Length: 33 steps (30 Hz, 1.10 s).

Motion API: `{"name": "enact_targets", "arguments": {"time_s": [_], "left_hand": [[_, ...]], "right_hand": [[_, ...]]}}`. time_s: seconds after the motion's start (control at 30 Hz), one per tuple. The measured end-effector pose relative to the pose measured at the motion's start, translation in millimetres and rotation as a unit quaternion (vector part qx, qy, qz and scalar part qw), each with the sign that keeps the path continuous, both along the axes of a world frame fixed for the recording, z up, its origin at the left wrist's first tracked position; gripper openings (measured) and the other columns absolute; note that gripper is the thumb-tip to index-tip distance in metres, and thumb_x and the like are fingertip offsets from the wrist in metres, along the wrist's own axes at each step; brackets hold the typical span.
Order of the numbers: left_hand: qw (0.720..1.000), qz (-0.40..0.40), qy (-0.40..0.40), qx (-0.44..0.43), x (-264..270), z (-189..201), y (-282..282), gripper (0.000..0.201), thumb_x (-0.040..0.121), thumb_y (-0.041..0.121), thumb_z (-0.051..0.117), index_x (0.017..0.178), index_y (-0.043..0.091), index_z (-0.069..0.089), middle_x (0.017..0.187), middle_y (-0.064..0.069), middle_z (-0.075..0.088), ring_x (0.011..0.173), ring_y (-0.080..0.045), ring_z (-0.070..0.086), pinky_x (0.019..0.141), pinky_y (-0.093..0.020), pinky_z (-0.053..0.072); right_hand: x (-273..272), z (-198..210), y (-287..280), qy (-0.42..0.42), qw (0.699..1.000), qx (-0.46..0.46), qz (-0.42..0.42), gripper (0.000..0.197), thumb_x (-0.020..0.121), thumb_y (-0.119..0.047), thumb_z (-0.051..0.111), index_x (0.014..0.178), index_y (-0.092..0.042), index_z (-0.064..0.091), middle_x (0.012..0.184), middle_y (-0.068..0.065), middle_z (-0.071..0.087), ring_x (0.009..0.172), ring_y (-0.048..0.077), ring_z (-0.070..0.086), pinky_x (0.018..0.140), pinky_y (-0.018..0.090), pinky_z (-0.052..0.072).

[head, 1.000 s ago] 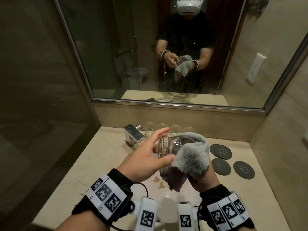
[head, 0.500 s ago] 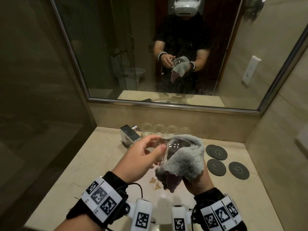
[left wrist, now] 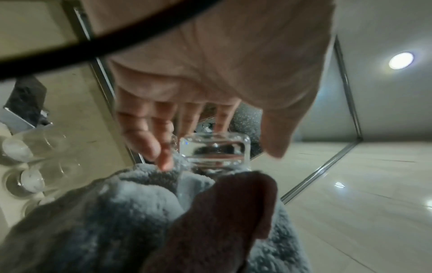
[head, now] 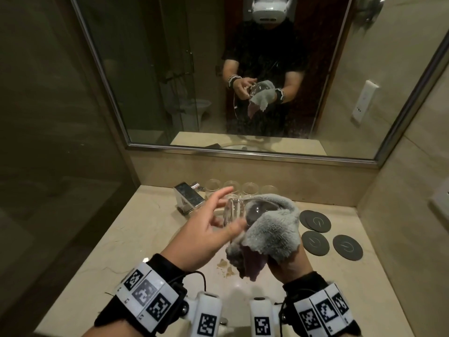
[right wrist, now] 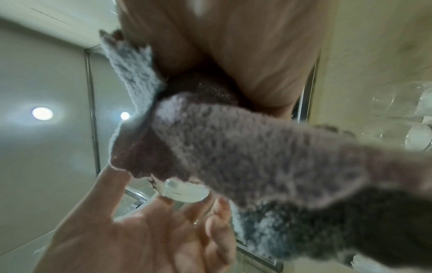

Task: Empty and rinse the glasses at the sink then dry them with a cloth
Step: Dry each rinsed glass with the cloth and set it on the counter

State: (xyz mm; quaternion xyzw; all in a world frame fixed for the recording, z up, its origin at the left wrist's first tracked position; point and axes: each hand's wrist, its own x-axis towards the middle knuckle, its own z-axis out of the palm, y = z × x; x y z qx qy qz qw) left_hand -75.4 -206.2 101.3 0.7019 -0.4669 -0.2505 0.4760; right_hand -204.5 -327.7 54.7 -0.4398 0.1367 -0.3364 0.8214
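Observation:
A clear glass (head: 237,211) lies on its side above the basin, its mouth end wrapped in a fluffy grey cloth (head: 272,229) with a purple underside. My right hand (head: 289,263) grips the cloth around the glass; its fingers are hidden under the fabric. My left hand (head: 224,210) is at the glass's thick base (left wrist: 215,147), fingers spread and nearly straight, fingertips only touching it. From the right wrist, the base (right wrist: 184,192) pokes out below the cloth (right wrist: 257,147), with the left hand's fingertips (right wrist: 163,201) against it.
Several more glasses (head: 250,188) stand in a row against the back wall, next to the chrome faucet (head: 188,197). Dark round coasters (head: 315,221) lie on the counter to the right. A brownish stain (head: 226,266) marks the sink (head: 233,293) below my hands. A mirror hangs above.
The left hand pinched the glass base half a second ago and has now spread its fingers again. The right hand keeps the cloth round the glass.

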Motion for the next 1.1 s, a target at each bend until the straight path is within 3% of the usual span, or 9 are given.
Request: {"name": "enact_targets", "arguments": {"time_s": [0.07, 0.2, 0.33, 0.4, 0.53, 0.7, 0.83, 0.93, 1.1], "left_hand": [[1.000, 0.024, 0.006, 0.009, -0.3, 1.5, -3.5, 0.063, 0.078, 0.074, 0.054, 0.129, 0.038, 0.048, 0.121, 0.010, 0.059, 0.076, -0.003, 0.066, 0.067, -0.025, 0.054], [1.000, -0.003, -0.013, -0.017, 1.3, 0.8, 0.5, 0.057, 0.082, 0.040, 0.074, 0.132, 0.045, 0.047, 0.124, 0.017, 0.056, 0.093, -0.004, 0.063, 0.074, -0.023, 0.054], [0.999, 0.022, 0.042, 0.002, -0.5, 6.2, 0.8, 0.071, 0.076, 0.073, 0.056, 0.134, 0.034, 0.045, 0.119, 0.015, 0.056, 0.074, -0.004, 0.068, 0.061, -0.025, 0.056], [0.999, 0.029, 0.030, 0.002, 0.4, 6.6, 0.2, 0.055, 0.081, 0.064, 0.055, 0.123, 0.029, 0.054, 0.106, 0.007, 0.062, 0.064, -0.006, 0.066, 0.061, -0.032, 0.058], [1.000, -0.004, -0.011, -0.008, 0.5, 2.5, 6.6, 0.052, 0.084, 0.043, 0.070, 0.131, 0.045, 0.047, 0.117, 0.018, 0.055, 0.090, -0.008, 0.062, 0.075, -0.025, 0.056], [0.998, 0.010, 0.055, -0.004, -0.7, 3.7, 1.0, 0.047, 0.080, 0.053, 0.061, 0.122, 0.035, 0.052, 0.114, 0.003, 0.062, 0.066, -0.005, 0.064, 0.060, -0.026, 0.052], [1.000, -0.022, -0.013, 0.000, -1.2, 1.5, 6.0, 0.057, 0.082, 0.048, 0.069, 0.133, 0.051, 0.042, 0.120, 0.015, 0.054, 0.079, 0.003, 0.059, 0.071, -0.022, 0.053], [0.999, 0.006, 0.029, 0.021, -0.7, 6.0, 2.3, 0.066, 0.079, 0.076, 0.050, 0.133, 0.039, 0.046, 0.123, 0.014, 0.054, 0.071, -0.002, 0.068, 0.063, -0.020, 0.050], [0.999, -0.034, -0.031, 0.001, 3.9, 4.8, 3.2, 0.047, 0.086, 0.037, 0.071, 0.128, 0.044, 0.051, 0.122, 0.018, 0.056, 0.090, -0.006, 0.063, 0.072, -0.020, 0.050]], "right_hand": [[-0.3, 1.0, 3.7, -0.014, 1.000, -0.013, 0.011, 0.035, 0.081, -0.038, 0.071, 0.103, -0.011, 0.064, 0.062, 0.011, 0.065, 0.044, 0.024, 0.061, 0.037, 0.034, 0.049], [1.9, 1.6, 5.9, 0.007, 1.000, -0.001, -0.008, 0.082, 0.054, -0.050, 0.087, 0.107, 0.003, 0.052, 0.066, 0.014, 0.065, 0.049, 0.025, 0.063, 0.041, 0.035, 0.052], [1.0, 1.2, 9.8, 0.000, 1.000, 0.007, 0.005, 0.046, 0.076, -0.032, 0.066, 0.095, 0.007, 0.052, 0.052, 0.016, 0.059, 0.035, 0.027, 0.056, 0.032, 0.031, 0.047], [0.5, 1.8, 12.2, 0.001, 1.000, 0.005, 0.010, 0.042, 0.079, -0.028, 0.060, 0.099, 0.009, 0.052, 0.051, 0.017, 0.058, 0.033, 0.028, 0.054, 0.030, 0.030, 0.045], [-0.4, 4.3, 10.3, 0.019, 1.000, -0.004, 0.008, 0.068, 0.061, -0.043, 0.081, 0.099, 0.005, 0.050, 0.055, 0.013, 0.062, 0.038, 0.026, 0.059, 0.033, 0.032, 0.048], [-1.1, 5.2, 12.6, 0.008, 1.000, -0.012, -0.003, 0.016, 0.084, -0.018, 0.059, 0.091, -0.003, 0.063, 0.055, 0.016, 0.061, 0.039, 0.029, 0.057, 0.035, 0.040, 0.047], [-1.6, 2.1, 11.1, 0.015, 1.000, 0.008, 0.004, 0.075, 0.043, -0.042, 0.092, 0.095, -0.001, 0.057, 0.061, 0.013, 0.065, 0.047, 0.026, 0.063, 0.037, 0.036, 0.050], [1.4, 3.4, 13.6, 0.006, 0.999, -0.031, 0.014, 0.068, 0.058, -0.045, 0.085, 0.100, 0.002, 0.058, 0.058, 0.028, 0.058, 0.043, 0.039, 0.057, 0.038, 0.046, 0.050], [0.5, -1.0, 14.2, 0.009, 1.000, 0.005, -0.018, 0.063, 0.069, -0.035, 0.078, 0.110, 0.004, 0.051, 0.072, 0.022, 0.063, 0.053, 0.033, 0.062, 0.044, 0.046, 0.052]]}}
